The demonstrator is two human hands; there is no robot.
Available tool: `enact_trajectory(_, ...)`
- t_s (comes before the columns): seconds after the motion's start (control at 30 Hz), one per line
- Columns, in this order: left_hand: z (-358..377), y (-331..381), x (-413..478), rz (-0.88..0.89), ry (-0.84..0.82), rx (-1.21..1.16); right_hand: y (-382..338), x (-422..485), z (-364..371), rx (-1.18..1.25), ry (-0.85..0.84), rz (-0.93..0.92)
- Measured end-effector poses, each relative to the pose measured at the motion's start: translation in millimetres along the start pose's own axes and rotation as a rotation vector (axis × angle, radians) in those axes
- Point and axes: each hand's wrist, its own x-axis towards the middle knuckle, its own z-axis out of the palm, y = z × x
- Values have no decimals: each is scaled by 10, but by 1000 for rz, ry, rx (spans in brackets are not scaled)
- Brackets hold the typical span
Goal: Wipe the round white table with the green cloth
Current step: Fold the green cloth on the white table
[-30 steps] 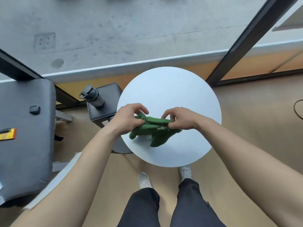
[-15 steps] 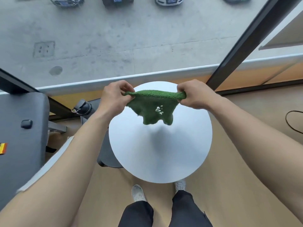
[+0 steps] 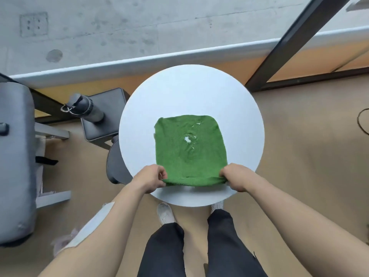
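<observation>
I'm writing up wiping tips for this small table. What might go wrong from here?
1. The green cloth has a worn hole near its middle, so a hard pull by the left hand and right hand may tear it further.
2. Both hands grip at the round white table's near edge; the cloth might slide off.

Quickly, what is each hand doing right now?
Left hand: closed, pinching the green cloth at its near-left corner.
Right hand: closed, pinching its near-right corner.

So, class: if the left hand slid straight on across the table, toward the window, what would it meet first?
Probably only bare round white table: the left hand grips the green cloth at its near left corner, and the cloth's left edge lies just inside that line. Beyond the rim, depth is unclear.
</observation>
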Motion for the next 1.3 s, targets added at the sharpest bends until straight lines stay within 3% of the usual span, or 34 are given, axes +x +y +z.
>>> enact_trajectory(0.07, 130, -96, 7, -20, -60, -4, -33, 16, 104, 24, -104, -22)
enact_trajectory(0.17, 50, -138, 60, -39, 62, -73, 86, 120, -57, 90, -92, -12)
enact_trajectory(0.37, -460, 25, 380, -67, 408, -276, 418, 622, -835, 241, 168, 53)
enact_trajectory(0.5, -544, 118, 679, -231, 591, -394, 451, 948, -980, 278, 278, 240)
enact_trajectory(0.6, -300, 138, 784, -460, 517, -369, 266, 935, -770, 261, 432, 392)
enact_trajectory(0.7, 60, 168, 791, -523, 492, -444, 26, 806, -432, 364, 504, 387)
enact_trajectory(0.87, 213, 429, 766, -392, 617, -668, -120, 561, -3, 641, 535, 397)
enact_trajectory(0.93, 190, 738, 704, -252, 646, -697, -65, 500, 50, 738, 573, 442)
enact_trajectory(1.03, 272, 1258, 664, 9, 528, -695, 95, 442, 63, 863, 573, 497)
enact_trajectory(1.1, 388, 1454, 708, 60, 434, -693, 236, 435, 68, 882, 559, 515)
enact_trajectory(1.23, 583, 1346, 844, -218, 566, -595, 381, 463, 41, 1054, 440, 480)
enact_trajectory(1.3, 691, 1240, 897, -335, 513, -569, 318, 509, 22, 1191, 388, 473)
